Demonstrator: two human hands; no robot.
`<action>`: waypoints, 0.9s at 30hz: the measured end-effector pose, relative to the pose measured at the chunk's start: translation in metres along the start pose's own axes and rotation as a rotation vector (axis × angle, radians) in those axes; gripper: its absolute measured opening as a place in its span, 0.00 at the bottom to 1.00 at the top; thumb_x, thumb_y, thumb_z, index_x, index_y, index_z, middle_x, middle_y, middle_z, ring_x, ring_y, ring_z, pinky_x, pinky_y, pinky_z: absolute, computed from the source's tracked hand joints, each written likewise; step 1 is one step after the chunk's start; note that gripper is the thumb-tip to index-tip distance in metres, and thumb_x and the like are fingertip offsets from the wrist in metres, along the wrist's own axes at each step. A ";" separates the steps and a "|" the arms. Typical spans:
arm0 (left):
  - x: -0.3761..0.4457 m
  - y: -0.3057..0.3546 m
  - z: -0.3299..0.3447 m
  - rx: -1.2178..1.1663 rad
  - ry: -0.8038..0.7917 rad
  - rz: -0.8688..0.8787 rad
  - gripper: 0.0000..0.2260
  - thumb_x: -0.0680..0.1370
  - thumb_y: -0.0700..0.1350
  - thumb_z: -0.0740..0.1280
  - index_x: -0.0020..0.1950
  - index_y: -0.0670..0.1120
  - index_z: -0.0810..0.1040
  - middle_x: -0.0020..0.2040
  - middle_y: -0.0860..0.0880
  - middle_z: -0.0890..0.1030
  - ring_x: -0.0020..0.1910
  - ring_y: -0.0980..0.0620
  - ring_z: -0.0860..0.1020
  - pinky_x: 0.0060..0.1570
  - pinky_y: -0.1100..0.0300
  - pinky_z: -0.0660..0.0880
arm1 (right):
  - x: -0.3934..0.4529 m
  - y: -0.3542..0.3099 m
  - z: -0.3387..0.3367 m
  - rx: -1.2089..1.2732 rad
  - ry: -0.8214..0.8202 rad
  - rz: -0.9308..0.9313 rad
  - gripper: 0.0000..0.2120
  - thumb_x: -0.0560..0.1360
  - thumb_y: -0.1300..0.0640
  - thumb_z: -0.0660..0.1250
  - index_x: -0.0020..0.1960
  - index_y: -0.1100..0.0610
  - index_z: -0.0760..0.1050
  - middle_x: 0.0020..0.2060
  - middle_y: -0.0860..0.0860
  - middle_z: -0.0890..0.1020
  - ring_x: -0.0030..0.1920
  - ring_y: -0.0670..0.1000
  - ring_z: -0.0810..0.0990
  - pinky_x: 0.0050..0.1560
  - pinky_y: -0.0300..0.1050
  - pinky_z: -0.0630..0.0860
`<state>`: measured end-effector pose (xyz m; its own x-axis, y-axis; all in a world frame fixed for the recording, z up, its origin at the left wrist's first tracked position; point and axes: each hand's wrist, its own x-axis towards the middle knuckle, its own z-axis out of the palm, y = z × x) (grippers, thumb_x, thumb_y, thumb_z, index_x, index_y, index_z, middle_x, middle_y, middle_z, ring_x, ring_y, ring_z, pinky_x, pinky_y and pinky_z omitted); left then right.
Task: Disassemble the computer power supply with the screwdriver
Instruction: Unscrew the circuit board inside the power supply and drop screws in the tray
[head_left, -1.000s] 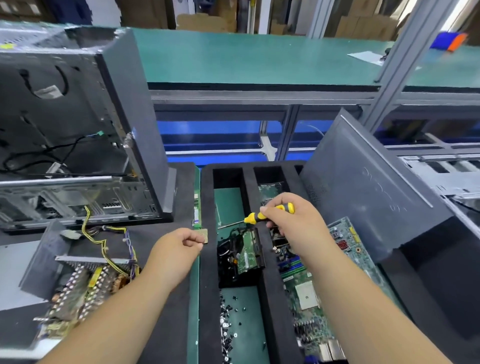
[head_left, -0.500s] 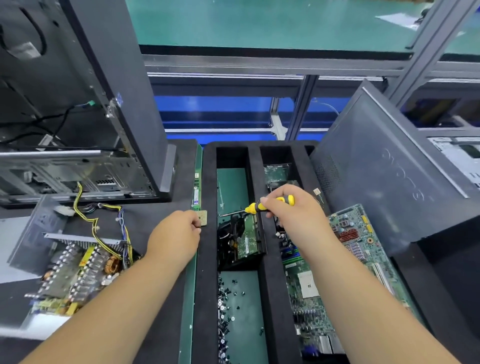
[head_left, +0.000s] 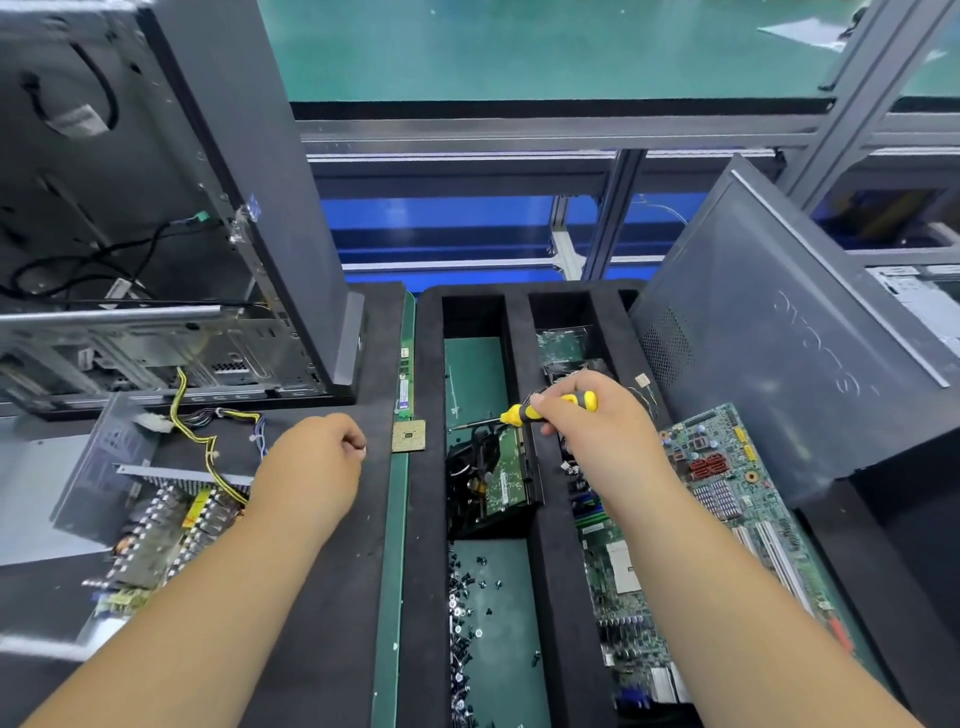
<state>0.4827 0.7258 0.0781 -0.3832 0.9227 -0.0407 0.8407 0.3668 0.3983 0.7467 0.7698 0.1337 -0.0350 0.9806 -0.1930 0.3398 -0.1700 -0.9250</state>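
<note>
The opened power supply (head_left: 156, 525) lies at the lower left, its circuit board and yellow wires exposed and its grey cover (head_left: 98, 467) tilted beside it. My right hand (head_left: 597, 431) grips the yellow and black screwdriver (head_left: 550, 408), whose tip points left over the middle compartment of the black foam tray (head_left: 421, 519). My left hand (head_left: 311, 467) hovers over the black mat between the power supply and the tray, fingers curled and holding nothing. A small square CPU chip (head_left: 409, 435) lies on the tray's left edge, just right of that hand.
An open computer case (head_left: 156, 234) stands at the back left. A grey side panel (head_left: 779, 338) leans at the right. The tray holds a motherboard (head_left: 717, 493), a black component (head_left: 493, 483) and several loose screws (head_left: 467, 597). A memory stick (head_left: 405, 384) lies along the tray's left side.
My left hand has let go of the CPU chip, which now lies on the tray edge, and has drawn back to the left. My right hand keeps the screwdriver in place.
</note>
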 end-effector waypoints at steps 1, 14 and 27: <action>0.002 0.000 0.001 0.071 -0.011 0.005 0.07 0.78 0.42 0.65 0.45 0.53 0.78 0.48 0.50 0.79 0.47 0.47 0.77 0.44 0.54 0.75 | 0.000 0.000 0.002 0.001 -0.003 0.002 0.06 0.74 0.48 0.70 0.41 0.48 0.79 0.35 0.47 0.83 0.24 0.41 0.69 0.32 0.42 0.67; 0.023 0.016 0.014 0.529 -0.196 0.022 0.08 0.76 0.38 0.65 0.52 0.47 0.78 0.47 0.48 0.76 0.46 0.45 0.77 0.40 0.55 0.70 | -0.009 0.005 0.014 0.000 -0.062 0.015 0.05 0.73 0.47 0.70 0.40 0.45 0.77 0.40 0.56 0.83 0.22 0.43 0.65 0.26 0.39 0.64; 0.003 0.009 -0.040 0.251 -0.010 0.181 0.11 0.78 0.55 0.66 0.39 0.52 0.72 0.42 0.54 0.74 0.44 0.49 0.75 0.39 0.57 0.68 | -0.019 -0.011 0.028 0.018 -0.023 0.046 0.14 0.78 0.43 0.64 0.44 0.52 0.77 0.32 0.47 0.84 0.26 0.45 0.68 0.32 0.43 0.66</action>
<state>0.4736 0.7269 0.1185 -0.2163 0.9763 0.0011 0.9636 0.2133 0.1612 0.7170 0.7507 0.1382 -0.0414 0.9691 -0.2431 0.3248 -0.2170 -0.9206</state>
